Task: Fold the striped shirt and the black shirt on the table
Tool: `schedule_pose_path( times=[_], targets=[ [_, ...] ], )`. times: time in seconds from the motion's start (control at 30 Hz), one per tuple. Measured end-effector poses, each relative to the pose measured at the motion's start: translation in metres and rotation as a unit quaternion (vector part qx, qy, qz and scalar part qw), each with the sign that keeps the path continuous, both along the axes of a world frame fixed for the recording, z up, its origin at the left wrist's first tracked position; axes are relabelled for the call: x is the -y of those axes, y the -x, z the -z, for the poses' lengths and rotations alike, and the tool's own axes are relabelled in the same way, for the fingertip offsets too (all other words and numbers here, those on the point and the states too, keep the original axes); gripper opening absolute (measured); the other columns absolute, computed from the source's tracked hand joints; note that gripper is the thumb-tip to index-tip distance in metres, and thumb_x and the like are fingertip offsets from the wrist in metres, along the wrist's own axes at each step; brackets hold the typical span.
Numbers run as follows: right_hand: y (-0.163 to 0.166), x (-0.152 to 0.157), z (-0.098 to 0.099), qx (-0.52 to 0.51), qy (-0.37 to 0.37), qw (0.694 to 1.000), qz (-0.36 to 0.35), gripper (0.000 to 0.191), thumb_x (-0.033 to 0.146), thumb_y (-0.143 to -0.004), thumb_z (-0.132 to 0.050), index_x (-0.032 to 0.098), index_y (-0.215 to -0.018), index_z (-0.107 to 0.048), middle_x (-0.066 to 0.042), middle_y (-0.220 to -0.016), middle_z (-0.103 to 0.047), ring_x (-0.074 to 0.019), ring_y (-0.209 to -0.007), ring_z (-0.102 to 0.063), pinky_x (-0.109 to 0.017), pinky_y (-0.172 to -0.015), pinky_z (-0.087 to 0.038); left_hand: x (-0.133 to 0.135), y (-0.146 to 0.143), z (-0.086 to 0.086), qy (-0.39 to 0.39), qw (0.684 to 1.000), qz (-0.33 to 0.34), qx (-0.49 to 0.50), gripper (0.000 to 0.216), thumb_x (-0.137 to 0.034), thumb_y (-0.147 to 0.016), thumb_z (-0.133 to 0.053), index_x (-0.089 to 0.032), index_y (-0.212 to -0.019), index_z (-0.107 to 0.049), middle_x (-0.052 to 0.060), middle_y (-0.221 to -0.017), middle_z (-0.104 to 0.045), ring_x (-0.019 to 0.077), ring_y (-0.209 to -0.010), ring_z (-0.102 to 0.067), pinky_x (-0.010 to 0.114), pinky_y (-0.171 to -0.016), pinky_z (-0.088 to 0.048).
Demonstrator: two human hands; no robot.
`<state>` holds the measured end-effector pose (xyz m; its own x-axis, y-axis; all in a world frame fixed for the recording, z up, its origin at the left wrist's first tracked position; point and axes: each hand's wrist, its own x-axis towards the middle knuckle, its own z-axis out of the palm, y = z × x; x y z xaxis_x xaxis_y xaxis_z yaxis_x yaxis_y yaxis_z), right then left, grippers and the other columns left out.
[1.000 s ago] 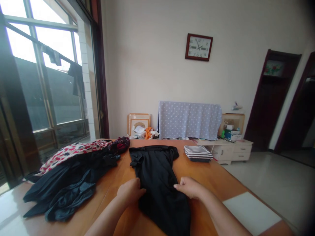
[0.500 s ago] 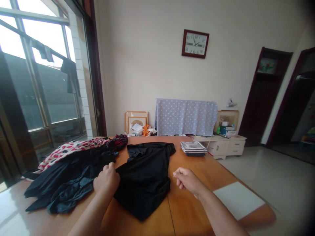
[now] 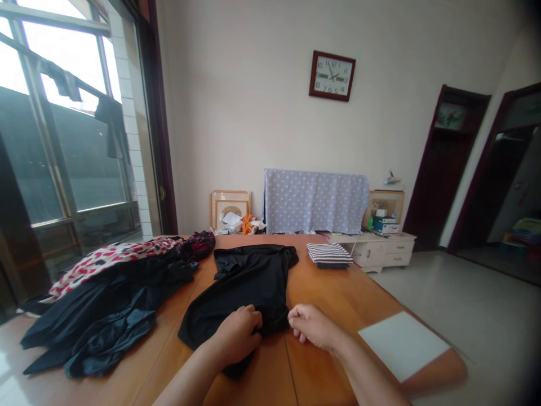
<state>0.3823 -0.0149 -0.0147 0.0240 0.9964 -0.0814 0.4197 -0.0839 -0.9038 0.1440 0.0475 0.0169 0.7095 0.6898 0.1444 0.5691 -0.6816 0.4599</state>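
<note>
- The black garment lies on the wooden table, its near part skewed and bunched beneath the left hand, between the dark clothes and the striped folded stack.
- The left hand curls low over the cloth; whether its fingers pinch fabric or merely press on it, I cannot tell, since the back of the hand hides them.
- The right hand is loosely closed at the garment's right edge; contact there looks likely, but the view does not settle it.
- Creases could set into the near part, because the cloth is gathered there rather than flat.
- The far end could slide or twist if the left hand pulls while nothing holds that end down.
- The near corner could stay crooked, as it trails out beneath the left forearm.
- Compared with half a second ago, the left hand has moved from the garment's left side towards the right hand.
- The bare gap between garment and right hand has nearly closed; the striped stack stays put.
</note>
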Motion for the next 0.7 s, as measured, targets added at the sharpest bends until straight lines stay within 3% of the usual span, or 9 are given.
schedule_pose_path(
  times=[0.07, 0.13, 0.23, 0.3, 0.37, 0.5, 0.7],
  targets=[
    [-0.001, 0.003, -0.003, -0.011, 0.003, 1.000, 0.007, 0.015, 0.025, -0.084, -0.050, 0.017, -0.089, -0.062, -0.001, -0.071, -0.064, -0.0102, -0.057, -0.058, -0.020, -0.054, -0.040, -0.014, 0.005, 0.005, 0.074, 0.993, -0.010, 0.090, 0.005, -0.025, -0.075, -0.061, -0.021, -0.075, -0.059, 0.001, -0.078, -0.060, 0.0168, -0.073, -0.055, 0.027, -0.066, -0.039],
    [-0.001, 0.005, -0.004, -0.021, 0.005, 1.000, 0.022, 0.017, 0.028, -0.085, -0.050, 0.018, -0.091, -0.062, -0.001, -0.072, -0.064, -0.0105, -0.058, -0.057, -0.020, -0.053, -0.039, -0.030, 0.013, 0.011, 0.171, 0.956, -0.056, 0.233, 0.013, -0.033, -0.079, -0.061, -0.021, -0.081, -0.061, 0.000, -0.078, -0.062, 0.0169, -0.075, -0.058, 0.026, -0.068, -0.043],
    [0.001, 0.002, 0.000, -0.026, 0.001, 0.999, 0.047, 0.018, 0.032, -0.086, -0.052, 0.018, -0.092, -0.061, -0.001, -0.074, -0.063, -0.0109, -0.058, -0.056, -0.021, -0.053, -0.040, -0.052, 0.026, 0.020, 0.297, 0.828, -0.165, 0.445, 0.023, -0.041, -0.077, -0.067, -0.020, -0.087, -0.062, 0.002, -0.085, -0.069, 0.0194, -0.081, -0.065, 0.028, -0.072, -0.049],
    [0.005, -0.003, 0.005, -0.020, -0.013, 0.998, 0.053, 0.019, 0.034, -0.086, -0.053, 0.018, -0.092, -0.061, -0.001, -0.075, -0.063, -0.0113, -0.059, -0.055, -0.022, -0.056, -0.042, -0.062, 0.033, 0.023, 0.365, 0.749, -0.214, 0.509, 0.025, -0.040, -0.073, -0.071, -0.020, -0.087, -0.064, 0.004, -0.085, -0.072, 0.0219, -0.078, -0.068, 0.031, -0.069, -0.053],
    [0.013, -0.010, 0.010, 0.000, -0.038, 0.998, 0.055, 0.020, 0.036, -0.086, -0.054, 0.019, -0.093, -0.062, -0.001, -0.078, -0.064, -0.0125, -0.063, -0.057, -0.024, -0.059, -0.043, -0.067, 0.037, 0.023, 0.424, 0.702, -0.241, 0.518, 0.025, -0.039, -0.073, -0.070, -0.019, -0.088, -0.066, 0.007, -0.081, -0.073, 0.0238, -0.073, -0.070, 0.034, -0.066, -0.055],
    [0.038, -0.022, 0.009, 0.066, -0.082, 0.993, 0.051, 0.026, 0.041, -0.085, -0.060, 0.020, -0.098, -0.065, -0.003, -0.087, -0.068, -0.0165, -0.077, -0.062, -0.026, -0.068, -0.043, -0.064, 0.038, 0.015, 0.515, 0.660, -0.250, 0.486, 0.029, -0.041, -0.076, -0.067, -0.017, -0.092, -0.069, 0.009, -0.075, -0.075, 0.0263, -0.069, -0.072, 0.037, -0.062, -0.058],
    [0.077, -0.038, -0.010, 0.197, -0.083, 0.975, 0.060, 0.042, 0.061, -0.076, -0.067, 0.023, -0.095, -0.064, -0.005, -0.090, -0.068, -0.0209, -0.079, -0.062, -0.027, -0.064, -0.037, -0.050, 0.037, 0.000, 0.549, 0.660, -0.175, 0.482, 0.037, -0.045, -0.079, -0.064, -0.015, -0.101, -0.068, 0.010, -0.083, -0.076, 0.0282, -0.073, -0.073, 0.039, -0.063, -0.060]
  ],
)
